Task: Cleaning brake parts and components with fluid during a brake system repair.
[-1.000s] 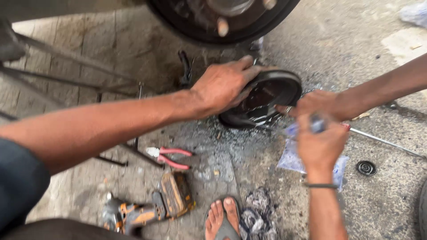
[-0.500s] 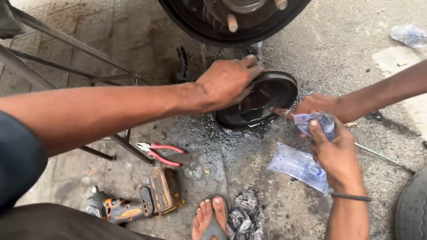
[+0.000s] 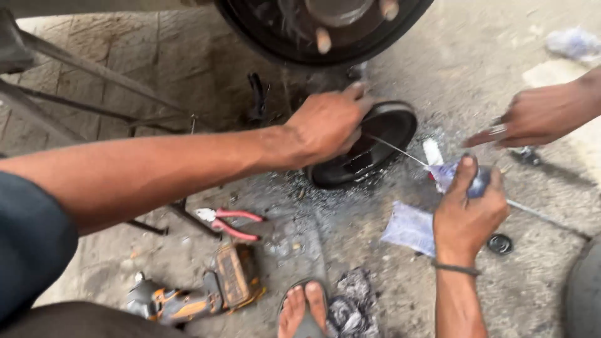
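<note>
Drum [image 3: 382, 141] sits left of my right hand [image 3: 466, 216], which squeezes a small pouch [image 3: 454, 175]; my left hand [image 3: 325, 125] grips the drum's far rim, tilting it.

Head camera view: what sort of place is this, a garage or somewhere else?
Probably a roadside or open-air vehicle repair spot. A wheel hub hangs over rough concrete, the left hand steadies a black brake drum, and red pliers and a cordless drill lie nearby.
</note>
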